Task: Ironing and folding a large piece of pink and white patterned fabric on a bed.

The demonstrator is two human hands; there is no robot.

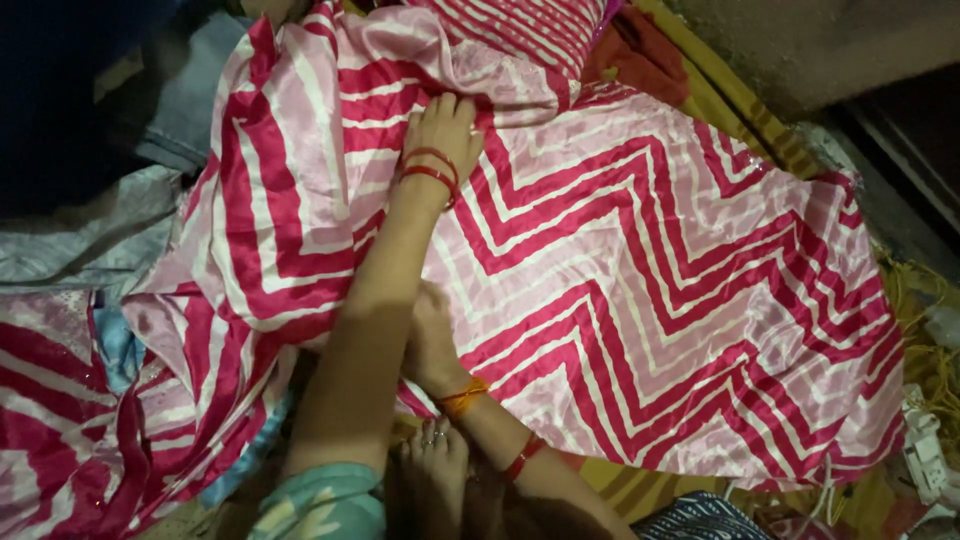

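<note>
nearest the camera, a bare foot (432,470) on the floor. just beyond it, the right hand (432,340), thread band at the wrist, rests on the near fold of the pink-and-red zigzag satin cloth (640,290); the left forearm crosses over it, so whether it grips cannot be told. farther out, the left hand (442,128), arm fully extended and red bangles at the wrist, lies flat with fingers spread, pressing, not pinching. the cloth is spread over an ochre floor mat (740,110); it looks light, limp and slippery, best taken at an edge or corner.
</note>
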